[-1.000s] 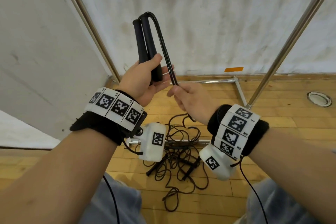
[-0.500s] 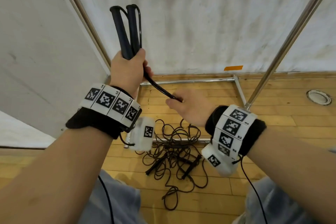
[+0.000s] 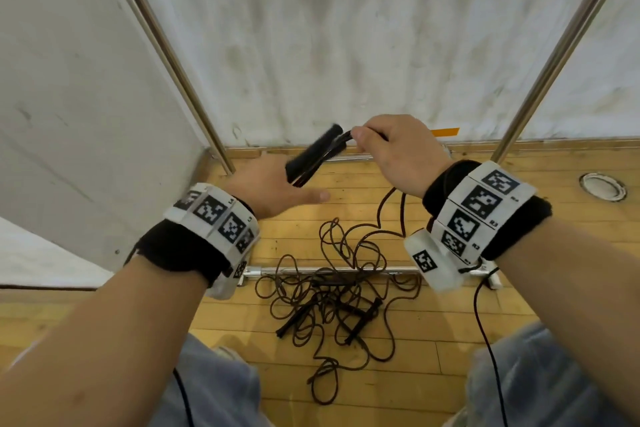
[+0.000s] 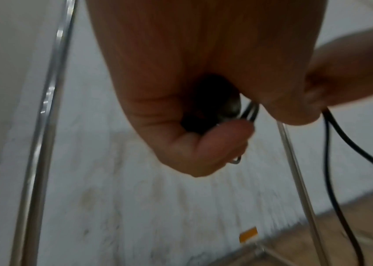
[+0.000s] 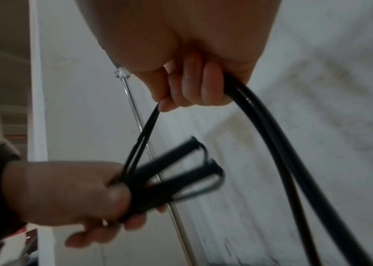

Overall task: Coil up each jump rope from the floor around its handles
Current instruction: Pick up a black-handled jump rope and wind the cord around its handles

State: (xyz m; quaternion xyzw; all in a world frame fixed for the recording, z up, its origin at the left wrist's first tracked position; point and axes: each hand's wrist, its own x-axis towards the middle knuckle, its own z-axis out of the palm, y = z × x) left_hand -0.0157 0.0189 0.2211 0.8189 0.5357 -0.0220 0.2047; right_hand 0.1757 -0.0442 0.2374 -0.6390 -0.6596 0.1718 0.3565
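Note:
My left hand (image 3: pixel 277 187) grips two black handles (image 3: pixel 313 156) of one jump rope low down, and they slant up to the right. In the right wrist view the left hand (image 5: pixel 67 194) has its fingers curled round the handles (image 5: pixel 176 176). My right hand (image 3: pixel 388 149) holds the doubled black rope (image 5: pixel 272 135) right by the handles' upper tips. From there the rope (image 3: pixel 398 211) hangs to the floor. A tangled pile of jump ropes (image 3: pixel 332 302) with thin black handles lies on the wooden floor between my knees.
White fabric walls stand close ahead and to the left. Slanted metal poles rise at the left (image 3: pixel 166 55) and right (image 3: pixel 554 55). A metal bar (image 3: pixel 346 270) lies on the floor under the pile. A round floor fitting (image 3: pixel 602 185) sits at the far right.
My left hand has dropped and tipped the handles from upright to slanting right. My right hand has risen with the rope up to the handles' tips.

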